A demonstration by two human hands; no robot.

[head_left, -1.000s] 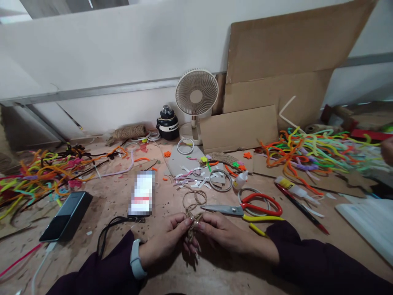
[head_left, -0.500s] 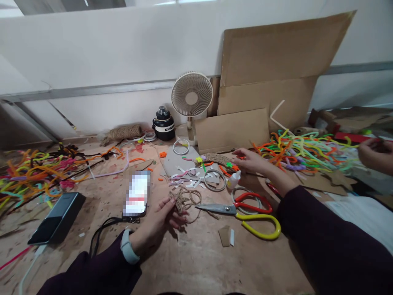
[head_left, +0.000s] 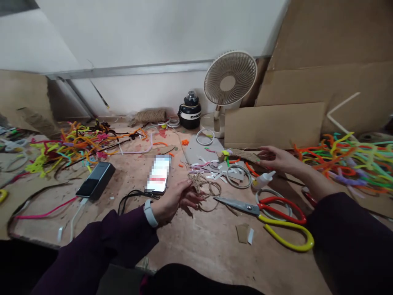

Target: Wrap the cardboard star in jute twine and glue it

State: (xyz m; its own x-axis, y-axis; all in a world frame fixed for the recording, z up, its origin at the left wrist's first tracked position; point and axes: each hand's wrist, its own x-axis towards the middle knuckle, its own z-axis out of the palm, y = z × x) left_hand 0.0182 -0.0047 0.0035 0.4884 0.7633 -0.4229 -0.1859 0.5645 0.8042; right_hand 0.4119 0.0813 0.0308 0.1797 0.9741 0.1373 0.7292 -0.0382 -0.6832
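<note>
My left hand (head_left: pixel 176 198) pinches a tangle of brown jute twine (head_left: pixel 205 185) just above the table, near the lit phone (head_left: pixel 158 173). Loops of the twine trail to the right of my fingers. My right hand (head_left: pixel 276 159) is stretched far forward with fingers spread, palm down over small scraps at the foot of the cardboard sheet (head_left: pixel 273 125); nothing shows in its grasp. A small glue bottle (head_left: pixel 263 180) lies just below that hand. Scissors (head_left: pixel 270 211) with red and yellow handles lie between my two arms.
Heaps of coloured pipe cleaners lie at the left (head_left: pixel 73 143) and right (head_left: pixel 353 159). A small fan (head_left: pixel 230 82), a black jar (head_left: pixel 190 110), a twine spool (head_left: pixel 150 116), a power bank (head_left: pixel 95 180), rings and paper scraps crowd the table's back.
My right hand let go of the twine and reached forward to the scraps by the cardboard. My left hand kept the twine. The view swung left.
</note>
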